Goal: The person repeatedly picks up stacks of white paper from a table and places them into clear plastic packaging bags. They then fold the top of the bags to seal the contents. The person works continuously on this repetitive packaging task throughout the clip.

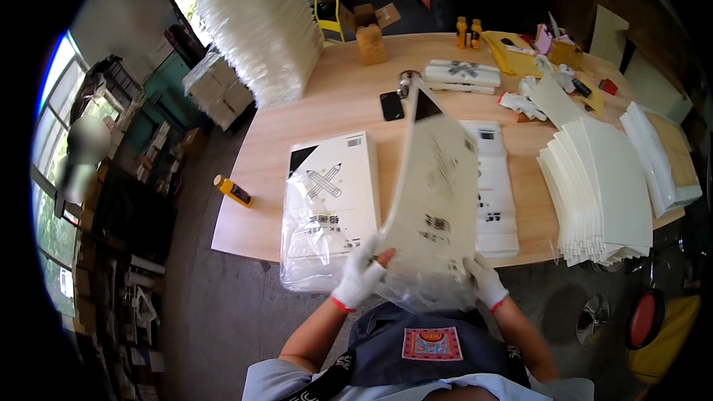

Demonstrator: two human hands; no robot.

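Note:
Between my hands a printed white paper packet (434, 200) in a clear plastic bag stands tilted upright at the table's front edge, its loose bag end hanging toward my apron. My left hand (360, 276), in a white glove with a red cuff and a bare thumb, grips its lower left corner. My right hand (484, 282), gloved alike, holds the lower right edge, with the fingers partly behind it. To the left lies a stack of similar bagged packets (330, 200) with crossed pencils printed on top. Another printed white packet (496, 193) lies flat behind the held one.
Fanned white sheets (594, 186) lie at the right of the wooden table (256, 178). A yellow bottle (233, 191) stands at the left edge, a black phone (391, 106) farther back. A tall stack of plastic-wrapped packs (260, 30) rises at the far left, near an open carton (370, 41).

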